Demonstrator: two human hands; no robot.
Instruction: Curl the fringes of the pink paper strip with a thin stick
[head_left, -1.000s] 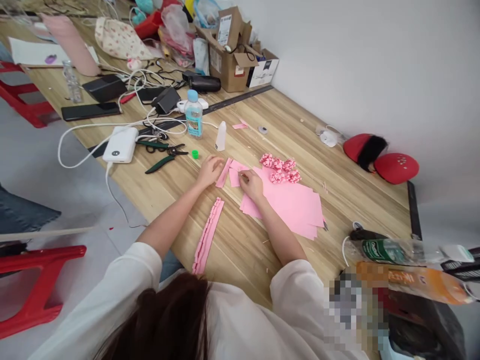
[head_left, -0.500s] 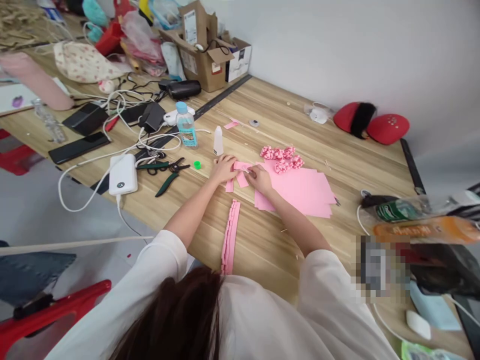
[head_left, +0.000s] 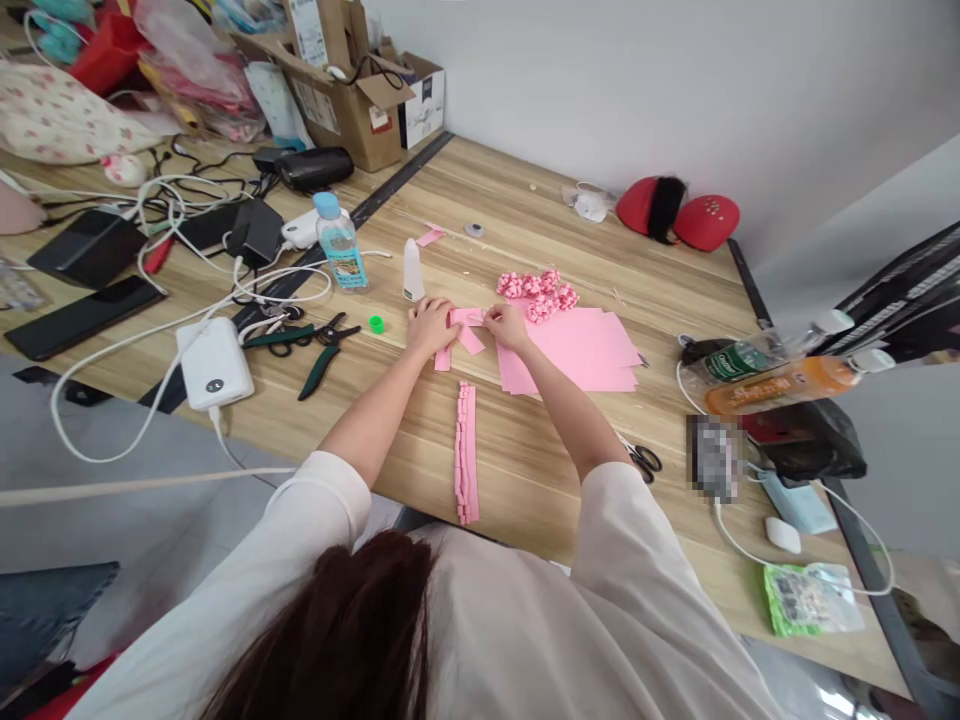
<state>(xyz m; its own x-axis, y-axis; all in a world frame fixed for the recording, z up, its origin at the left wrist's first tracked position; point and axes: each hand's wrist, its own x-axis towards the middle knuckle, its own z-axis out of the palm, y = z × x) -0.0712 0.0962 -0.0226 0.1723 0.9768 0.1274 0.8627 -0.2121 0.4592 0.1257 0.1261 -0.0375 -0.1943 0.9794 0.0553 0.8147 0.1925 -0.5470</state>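
Observation:
My left hand rests on the crossed pink paper strips, fingers together. My right hand pinches the strips' right end between its fingertips. A stack of pink paper sheets lies just right of my right hand, and a cluster of pink folded paper flowers sits behind it. Below my hands, a pleated pink paper strip lies lengthwise on the wooden table. A white glue bottle stands just beyond my left hand, with a green bottle cap nearby.
Left of my hands lie black-handled scissors, green-handled pliers, a white power bank and tangled cables. A water bottle stands behind them. Small scissors lie to the right; cardboard boxes crowd the far end.
The head view has swung, shifting the table contents left and up. My hands have come closer together over the pink strips, and the strips now lie crossed between them.

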